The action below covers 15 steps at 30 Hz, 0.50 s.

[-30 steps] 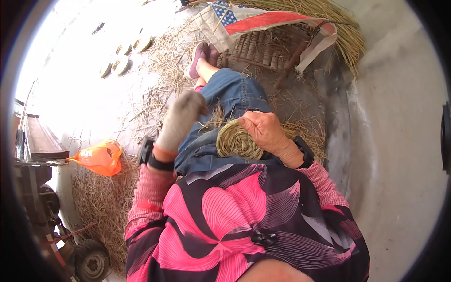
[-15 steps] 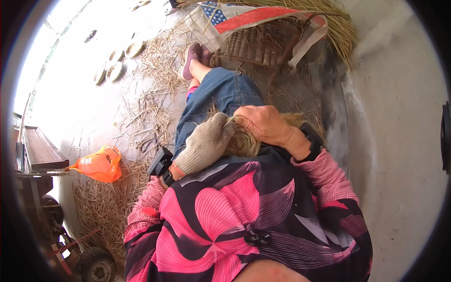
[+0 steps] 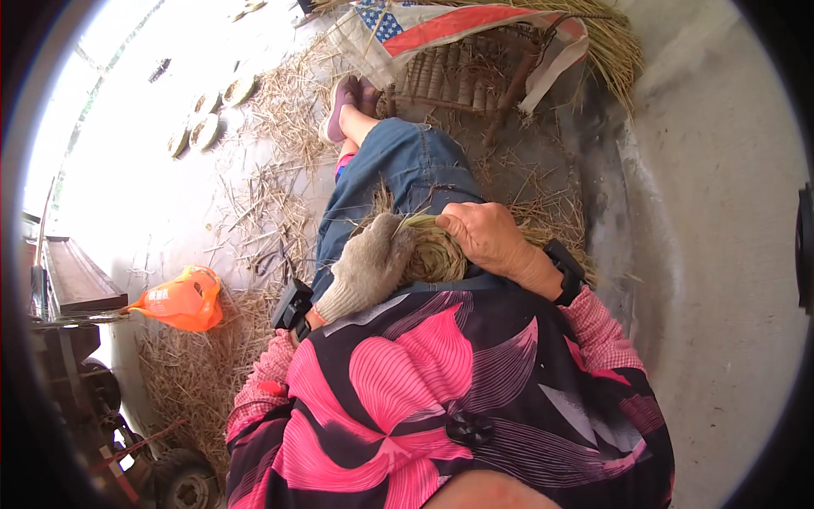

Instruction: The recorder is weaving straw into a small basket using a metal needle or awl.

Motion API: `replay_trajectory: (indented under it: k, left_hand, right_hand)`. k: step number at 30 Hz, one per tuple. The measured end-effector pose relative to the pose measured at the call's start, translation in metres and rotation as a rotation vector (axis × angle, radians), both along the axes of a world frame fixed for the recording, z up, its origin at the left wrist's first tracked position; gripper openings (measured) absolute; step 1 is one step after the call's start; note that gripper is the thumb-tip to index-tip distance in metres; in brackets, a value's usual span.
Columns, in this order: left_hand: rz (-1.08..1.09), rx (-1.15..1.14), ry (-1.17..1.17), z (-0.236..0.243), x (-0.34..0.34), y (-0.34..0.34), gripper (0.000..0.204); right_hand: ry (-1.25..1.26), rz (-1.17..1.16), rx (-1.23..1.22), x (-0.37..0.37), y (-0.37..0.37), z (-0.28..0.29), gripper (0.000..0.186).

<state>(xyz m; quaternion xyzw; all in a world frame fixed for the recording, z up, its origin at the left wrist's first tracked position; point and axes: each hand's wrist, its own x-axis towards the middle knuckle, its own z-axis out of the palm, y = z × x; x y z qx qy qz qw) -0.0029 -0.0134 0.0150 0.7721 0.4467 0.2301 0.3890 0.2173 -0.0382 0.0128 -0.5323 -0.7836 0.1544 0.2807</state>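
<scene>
A round coil of twisted pale-green straw (image 3: pixel 437 257) rests on my lap. My left hand (image 3: pixel 369 261), in a grey knitted glove, is closed on the coil's left side, with thin loose straws sticking out past the glove. My bare right hand (image 3: pixel 487 236) is closed at the coil's upper right, its thumb and fingers pinching the straw strand along the top edge. The coil's underside and my left fingertips are hidden.
Loose straw (image 3: pixel 263 208) litters the floor. An orange plastic bag (image 3: pixel 182 299) lies at left beside a wheeled machine (image 3: pixel 174 475). Ahead stands a slatted bamboo chair (image 3: pixel 449 81) draped with cloth (image 3: pixel 458 32), near a straw bundle (image 3: pixel 615 51). Round woven pieces (image 3: pixel 205 131) lie far left.
My right hand has moved slightly right and down, away from my left glove, uncovering more of the coil and the strand between my hands. My left hand has shifted slightly left.
</scene>
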Motion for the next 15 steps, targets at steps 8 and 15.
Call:
replay_trajectory:
  k: [8,15]
  left_hand:
    - [0.077,0.054,-0.024,0.001,-0.001,-0.004,0.026]
    - [0.095,0.458,-0.244,0.006,-0.059,0.057,0.03]
  right_hand:
    - [0.203,-0.172,0.07,-0.026,-0.002,-0.001,0.034]
    - [0.034,-0.289,0.184,0.012,0.023,0.01,0.031]
